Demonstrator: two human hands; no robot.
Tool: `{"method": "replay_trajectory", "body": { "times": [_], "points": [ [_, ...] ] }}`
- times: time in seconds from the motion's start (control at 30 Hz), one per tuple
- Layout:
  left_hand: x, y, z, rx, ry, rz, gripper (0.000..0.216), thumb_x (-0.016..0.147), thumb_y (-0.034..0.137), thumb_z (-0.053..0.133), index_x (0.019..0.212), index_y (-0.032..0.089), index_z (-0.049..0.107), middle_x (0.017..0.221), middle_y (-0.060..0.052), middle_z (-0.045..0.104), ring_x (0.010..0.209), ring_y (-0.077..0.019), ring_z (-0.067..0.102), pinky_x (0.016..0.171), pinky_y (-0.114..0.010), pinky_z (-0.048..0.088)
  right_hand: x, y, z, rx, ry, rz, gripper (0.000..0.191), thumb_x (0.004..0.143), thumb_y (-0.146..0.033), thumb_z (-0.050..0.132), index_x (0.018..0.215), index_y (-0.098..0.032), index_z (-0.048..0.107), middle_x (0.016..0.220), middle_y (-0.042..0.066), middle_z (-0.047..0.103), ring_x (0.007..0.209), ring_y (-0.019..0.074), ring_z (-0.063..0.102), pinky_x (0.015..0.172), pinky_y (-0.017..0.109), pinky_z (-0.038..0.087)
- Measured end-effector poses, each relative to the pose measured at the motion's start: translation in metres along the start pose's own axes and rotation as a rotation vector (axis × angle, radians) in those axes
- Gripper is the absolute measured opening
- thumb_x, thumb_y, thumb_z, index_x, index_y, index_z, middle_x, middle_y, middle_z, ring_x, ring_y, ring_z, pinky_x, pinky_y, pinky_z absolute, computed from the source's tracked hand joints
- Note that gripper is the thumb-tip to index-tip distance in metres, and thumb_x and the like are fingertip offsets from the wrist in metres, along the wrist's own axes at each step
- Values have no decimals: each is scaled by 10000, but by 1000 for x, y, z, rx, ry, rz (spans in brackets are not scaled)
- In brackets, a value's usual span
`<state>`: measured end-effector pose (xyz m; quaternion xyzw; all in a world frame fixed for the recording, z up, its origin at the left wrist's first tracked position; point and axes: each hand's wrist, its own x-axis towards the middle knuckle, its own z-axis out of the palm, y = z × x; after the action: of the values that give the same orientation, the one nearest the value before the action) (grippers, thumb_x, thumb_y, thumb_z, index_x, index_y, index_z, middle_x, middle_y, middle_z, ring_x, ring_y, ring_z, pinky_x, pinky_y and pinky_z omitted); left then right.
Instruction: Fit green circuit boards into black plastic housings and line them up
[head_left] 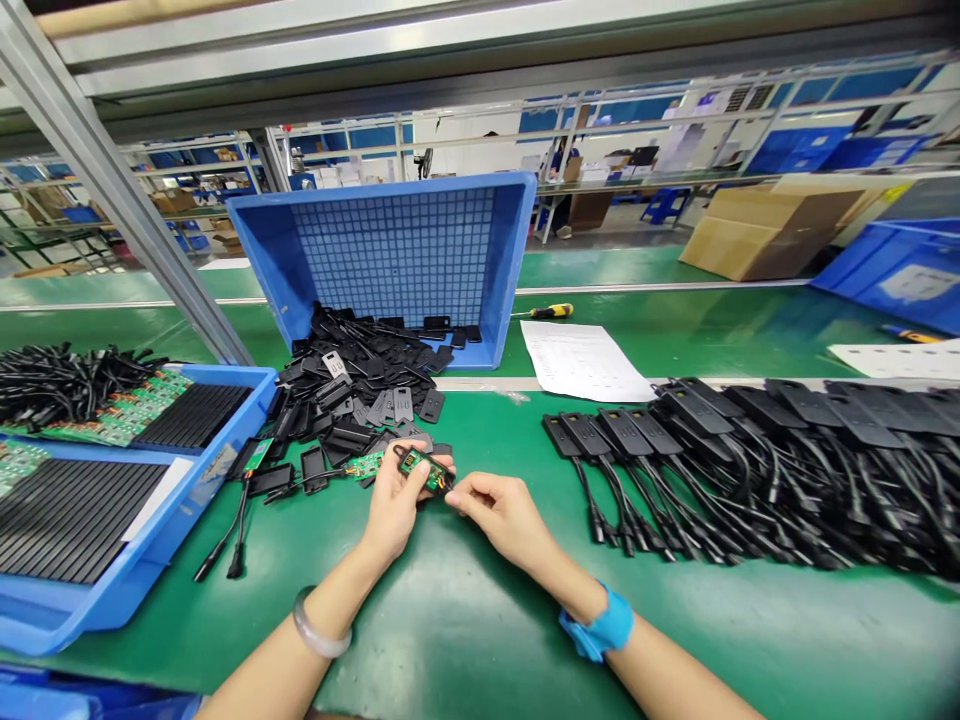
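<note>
My left hand (394, 505) holds a small black plastic shell with a green circuit board (424, 470) seated in it, just above the green bench mat. My right hand (499, 515) pinches the right end of the same piece. A pile of black plastic shell halves (360, 385) spills out of a tipped blue crate (397, 260) right behind my hands. One loose green board with a black cable (300, 482) lies to the left of my left hand.
A row of finished black units with cables (750, 460) fills the right side. Blue trays (112, 480) hold green boards, black cables and ribbed inserts at the left. A paper sheet (581, 360), a yellow-handled screwdriver (547, 311), a cardboard box (765, 230) and a slanted metal post (127, 210) stand behind.
</note>
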<state>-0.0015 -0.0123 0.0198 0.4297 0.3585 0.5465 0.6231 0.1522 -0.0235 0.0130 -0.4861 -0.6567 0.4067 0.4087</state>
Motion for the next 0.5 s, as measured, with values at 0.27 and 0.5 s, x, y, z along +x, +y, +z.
{"method": "replay_trajectory", "body": {
  "times": [0.27,0.5],
  "points": [
    [-3,-6,5,-70,39,13,411,774,410,702,1001,203,431,917,-71,709,850,-221,687,738,-331,528,1,7,-1,-122,23,13,428,824,-531,521,567,-190,545,509,-13,486,505,137,406,499,253,291],
    [-4,-17,9,59,120,198,357,828,473,629,987,202,459,939,-97,696,860,-216,669,845,-381,506,5,12,1,-266,39,-1,558,793,-704,439,512,-221,441,455,-22,398,450,143,362,452,259,287]
  ]
}}
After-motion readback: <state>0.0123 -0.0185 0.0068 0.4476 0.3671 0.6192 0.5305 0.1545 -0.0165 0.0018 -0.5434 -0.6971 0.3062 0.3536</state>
